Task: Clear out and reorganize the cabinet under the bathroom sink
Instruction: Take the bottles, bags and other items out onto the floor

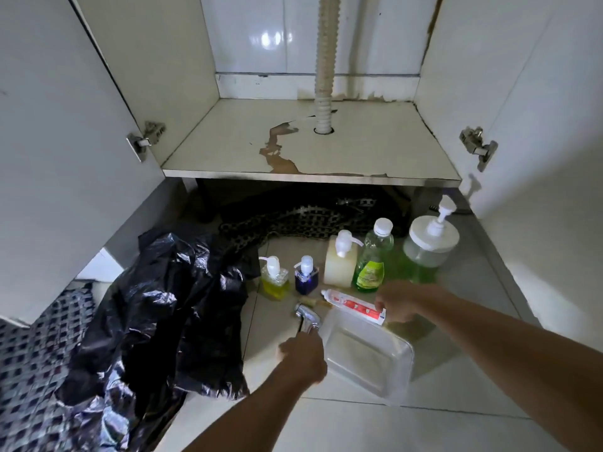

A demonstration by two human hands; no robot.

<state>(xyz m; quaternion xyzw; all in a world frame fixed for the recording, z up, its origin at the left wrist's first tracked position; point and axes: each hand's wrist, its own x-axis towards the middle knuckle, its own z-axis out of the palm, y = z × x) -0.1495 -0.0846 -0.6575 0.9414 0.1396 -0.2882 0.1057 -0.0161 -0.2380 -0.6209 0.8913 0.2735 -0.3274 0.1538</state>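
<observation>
The cabinet shelf (375, 148) under the sink stands bare, both doors swung open, its surface peeling around the drain hose (324, 60). On the floor tiles below stand several bottles: a yellow pump bottle (274, 278), a blue pump bottle (306, 276), a cream pump bottle (341, 261), a green bottle (372, 259) and a large pump jar (429, 243). My left hand (305, 357) grips a chrome sprayer head (305, 318). My right hand (403, 303) holds the end of a toothpaste tube (352, 303) above a clear plastic tub (368, 353).
A crumpled black rubbish bag (163, 308) lies on the floor at the left. Patterned cloth (306, 220) is bunched under the shelf, and more patterned fabric (36, 360) fills the lower left. A small wooden piece (310, 301) lies beside the sprayer.
</observation>
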